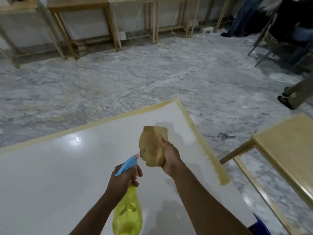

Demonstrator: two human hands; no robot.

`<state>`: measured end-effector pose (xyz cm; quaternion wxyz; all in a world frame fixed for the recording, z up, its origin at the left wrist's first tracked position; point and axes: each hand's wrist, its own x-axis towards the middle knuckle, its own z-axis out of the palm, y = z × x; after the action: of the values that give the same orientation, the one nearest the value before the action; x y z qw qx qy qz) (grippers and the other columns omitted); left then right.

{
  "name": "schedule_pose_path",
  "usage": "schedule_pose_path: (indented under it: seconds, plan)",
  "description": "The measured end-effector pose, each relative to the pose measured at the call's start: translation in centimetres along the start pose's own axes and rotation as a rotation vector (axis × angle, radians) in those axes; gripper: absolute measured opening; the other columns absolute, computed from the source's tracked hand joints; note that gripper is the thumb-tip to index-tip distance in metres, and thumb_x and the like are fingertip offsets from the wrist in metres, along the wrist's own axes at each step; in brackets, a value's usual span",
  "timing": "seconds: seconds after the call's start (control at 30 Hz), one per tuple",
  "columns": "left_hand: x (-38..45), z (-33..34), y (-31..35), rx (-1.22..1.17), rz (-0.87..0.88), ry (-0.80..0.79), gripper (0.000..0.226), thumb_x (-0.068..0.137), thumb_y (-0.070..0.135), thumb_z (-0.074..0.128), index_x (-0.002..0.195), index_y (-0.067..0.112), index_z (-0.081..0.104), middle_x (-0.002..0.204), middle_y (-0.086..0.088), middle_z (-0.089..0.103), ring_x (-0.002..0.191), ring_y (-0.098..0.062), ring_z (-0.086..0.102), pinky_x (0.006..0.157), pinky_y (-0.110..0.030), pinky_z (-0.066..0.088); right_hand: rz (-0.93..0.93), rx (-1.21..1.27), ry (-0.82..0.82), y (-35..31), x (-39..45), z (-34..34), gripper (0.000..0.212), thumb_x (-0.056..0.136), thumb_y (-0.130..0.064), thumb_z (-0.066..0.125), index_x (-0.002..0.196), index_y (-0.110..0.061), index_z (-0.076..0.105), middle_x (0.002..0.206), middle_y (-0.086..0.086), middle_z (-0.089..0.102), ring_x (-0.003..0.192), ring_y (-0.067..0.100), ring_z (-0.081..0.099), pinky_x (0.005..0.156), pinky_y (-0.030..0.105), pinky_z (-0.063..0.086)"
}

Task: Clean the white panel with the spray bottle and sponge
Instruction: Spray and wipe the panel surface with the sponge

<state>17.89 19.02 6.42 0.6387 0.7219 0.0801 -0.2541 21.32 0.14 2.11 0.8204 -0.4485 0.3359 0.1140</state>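
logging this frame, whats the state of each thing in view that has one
spray bottle: held in the left hand, nozzle aimed at the sponge
sponge: gripped in the right hand, lifted off the panel, folded
panel: lying flat, glossy, tan border along its far and right edges

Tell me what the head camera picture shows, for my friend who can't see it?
Two hands hold cleaning things above a white panel: the left hand grips a yellow spray bottle, the right hand holds a tan sponge. Behind is marble floor.
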Motion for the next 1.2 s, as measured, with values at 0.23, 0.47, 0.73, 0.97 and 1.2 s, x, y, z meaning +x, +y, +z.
schedule_pose_path:
  seconds: [0.23,0.47,0.73,0.97,1.2]
  plan:
    - [9.5,7.6,3.9,-0.099,0.007,-0.026,0.037,0.084,0.006,0.055,0.11,0.03,0.066,0.081,-0.019,0.067,0.063,-0.017,0.057,0.055,-0.028,0.056,-0.284,-0.199,0.197,-11.2,9.5,-8.4,0.021,0.104,-0.036,0.052,0.102,-0.024,0.069,0.1,0.001,0.075,0.081,0.016,0.073,0.064,0.032,0.06]
    - [17.6,10.3,5.8,-0.054,0.023,0.031,0.046,0.085,-0.011,0.043,0.113,0.014,0.07,0.089,-0.027,0.068,0.067,-0.02,0.059,0.054,-0.024,0.055,-0.476,-0.479,0.347,-18.7,22.3,-14.0,0.027,0.107,-0.038,0.044,0.113,-0.019,0.061,0.09,-0.003,0.059,0.076,0.01,0.052,0.067,0.027,0.04]
    - [21.4,10.0,4.8,-0.071,-0.001,0.097,0.037,0.075,-0.01,0.043,0.097,0.003,0.07,0.088,-0.011,0.075,0.063,-0.018,0.062,0.057,-0.029,0.056,-0.437,-0.661,0.338,-19.0,32.7,-12.7,0.045,0.107,-0.042,0.038,0.135,-0.013,0.057,0.106,0.009,0.063,0.092,0.025,0.059,0.08,0.034,0.048]
    - [22.3,9.2,5.0,-0.034,0.014,0.115,0.03,0.074,-0.01,0.044,0.07,0.003,0.07,0.087,-0.01,0.076,0.067,-0.026,0.063,0.069,-0.044,0.053,-0.466,-1.12,0.131,-18.2,34.9,-9.5,0.055,0.109,-0.041,0.032,0.158,-0.018,0.027,0.165,0.01,0.03,0.15,0.031,0.031,0.119,0.04,0.027]
    - [21.5,8.9,5.0,-0.047,0.023,0.103,0.033,0.074,-0.012,0.041,0.067,0.005,0.069,0.087,-0.012,0.074,0.072,-0.022,0.063,0.062,-0.037,0.054,-0.718,-1.66,-0.077,-15.3,35.8,-13.8,0.049,0.107,-0.041,0.032,0.156,-0.045,0.026,0.171,-0.005,0.006,0.157,0.03,-0.004,0.126,0.05,0.014]
